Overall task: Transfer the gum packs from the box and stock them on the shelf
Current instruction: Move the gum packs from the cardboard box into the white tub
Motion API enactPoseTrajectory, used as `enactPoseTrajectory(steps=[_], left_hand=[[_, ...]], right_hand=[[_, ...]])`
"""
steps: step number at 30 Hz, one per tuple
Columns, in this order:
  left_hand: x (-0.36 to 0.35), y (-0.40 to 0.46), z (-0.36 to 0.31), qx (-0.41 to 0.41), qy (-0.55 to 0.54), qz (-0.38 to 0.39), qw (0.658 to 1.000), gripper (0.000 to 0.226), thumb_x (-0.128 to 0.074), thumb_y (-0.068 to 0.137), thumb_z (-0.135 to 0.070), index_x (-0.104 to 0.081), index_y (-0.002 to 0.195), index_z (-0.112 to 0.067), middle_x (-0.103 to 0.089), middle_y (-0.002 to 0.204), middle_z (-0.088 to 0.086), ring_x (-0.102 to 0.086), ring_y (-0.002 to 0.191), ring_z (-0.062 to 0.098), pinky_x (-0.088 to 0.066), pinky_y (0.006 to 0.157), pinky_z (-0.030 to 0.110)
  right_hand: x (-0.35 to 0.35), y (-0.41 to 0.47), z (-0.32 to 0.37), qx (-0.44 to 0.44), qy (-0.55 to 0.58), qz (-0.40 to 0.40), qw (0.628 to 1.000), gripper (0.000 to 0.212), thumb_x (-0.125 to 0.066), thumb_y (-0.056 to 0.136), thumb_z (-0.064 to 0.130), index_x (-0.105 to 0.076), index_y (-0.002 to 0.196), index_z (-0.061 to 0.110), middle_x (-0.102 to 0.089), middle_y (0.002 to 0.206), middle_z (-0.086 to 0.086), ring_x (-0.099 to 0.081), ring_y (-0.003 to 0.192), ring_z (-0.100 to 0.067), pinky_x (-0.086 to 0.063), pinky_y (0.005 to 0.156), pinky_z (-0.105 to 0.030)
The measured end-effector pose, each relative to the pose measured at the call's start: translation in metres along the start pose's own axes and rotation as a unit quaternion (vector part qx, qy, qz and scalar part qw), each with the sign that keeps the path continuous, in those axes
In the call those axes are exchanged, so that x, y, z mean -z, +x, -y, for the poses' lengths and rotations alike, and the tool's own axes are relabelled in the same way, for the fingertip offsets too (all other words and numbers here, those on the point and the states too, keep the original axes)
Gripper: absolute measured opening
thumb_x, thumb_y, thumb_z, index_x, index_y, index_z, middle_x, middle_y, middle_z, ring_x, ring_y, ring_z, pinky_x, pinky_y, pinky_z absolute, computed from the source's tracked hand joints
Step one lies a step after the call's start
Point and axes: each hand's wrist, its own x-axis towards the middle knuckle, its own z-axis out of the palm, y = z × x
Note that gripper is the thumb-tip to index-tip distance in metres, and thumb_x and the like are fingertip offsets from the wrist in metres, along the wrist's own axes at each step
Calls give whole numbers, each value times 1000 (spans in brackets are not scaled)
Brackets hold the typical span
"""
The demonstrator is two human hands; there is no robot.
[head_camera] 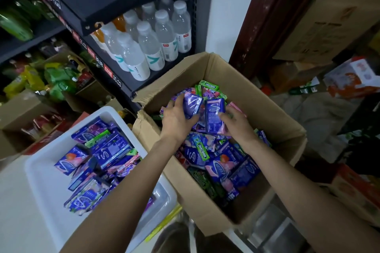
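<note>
Corrugated cardboard box (257, 96), flaps open, filled with loose glossy rectangular gum packs (216, 162), purple and green. Left hand (176, 119) clamped on a foil-wrapped purple pack (192, 105); right hand (236, 121) clamped on a second purple pack (214, 117). Smooth white plastic bin (47, 180) beside box, part-filled with packs. Black metal shelf (131, 86) behind, stocked with clear bottles (152, 45)

Both hands (176, 118) (238, 122) grip purple gum packs (213, 116) over cardboard box (273, 113).
</note>
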Motion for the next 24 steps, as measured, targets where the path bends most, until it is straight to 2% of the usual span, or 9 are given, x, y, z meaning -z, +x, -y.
enactPoseTrajectory(steps=[3,5,8,11,15,16,19,22,24], left_hand=[[20,-20,0,-38,-52,-48,997,70,-74,79,-27,-42,140,-11,-54,122,16,-51,113,28,-34,95,23],[36,-32,7,-44,-63,-75,994,70,-73,78,-29,-43,139,-13,-56,124,12,-53,113,25,-34,91,19],[61,-45,27,-54,-85,-105,989,69,-72,76,-41,-46,136,-19,-62,121,6,-59,107,22,-47,95,33],[85,-57,54,-64,-118,-120,984,66,-75,77,-31,-47,135,-19,-63,118,4,-60,103,18,-51,92,37],[113,-68,105,-67,-101,-82,989,67,-76,76,-20,-44,135,-18,-61,120,3,-57,102,12,-46,86,23],[119,-70,121,-69,-82,-67,992,68,-76,76,-21,-43,136,-17,-60,120,5,-57,105,16,-45,86,25],[130,-79,170,-72,-10,-12,997,71,-76,77,-27,-41,138,-16,-57,123,11,-53,111,28,-46,91,37],[132,-91,206,-77,47,47,995,72,-73,78,-27,-38,140,-16,-54,127,15,-50,116,33,-46,93,46],[128,-102,221,-82,87,86,989,71,-70,81,-29,-34,142,-18,-51,130,14,-46,119,34,-46,93,50]], right_hand=[[-13,-16,23,3,44,8,999,10,-51,94,9,-55,91,18,-65,94,-12,-65,87,-30,-51,89,-51],[-23,-25,36,23,33,13,999,10,-53,93,8,-57,93,18,-66,102,-15,-66,93,-32,-51,88,-53],[-47,-41,49,61,63,11,996,18,-53,92,5,-55,105,18,-68,95,-6,-67,85,-22,-54,84,-50],[-85,-59,60,95,111,-14,989,34,-50,91,0,-47,107,29,-67,84,5,-65,73,-16,-54,73,-45],[-145,-81,57,128,107,-34,985,51,-52,89,-4,-39,130,25,-66,89,3,-65,74,-10,-54,69,-32],[-161,-88,53,130,99,-39,986,53,-53,89,-4,-38,133,22,-66,89,4,-65,73,-10,-54,67,-31],[-207,-109,33,116,76,-70,988,53,-53,90,-2,-36,137,17,-65,89,4,-62,65,-21,-52,61,-38],[-242,-126,9,76,14,-112,991,46,-55,90,3,-39,132,12,-63,94,-3,-61,73,-20,-50,69,-39],[-254,-134,-5,29,-40,-117,992,41,-54,90,5,-41,128,15,-62,92,-9,-61,78,-25,-49,73,-43]])
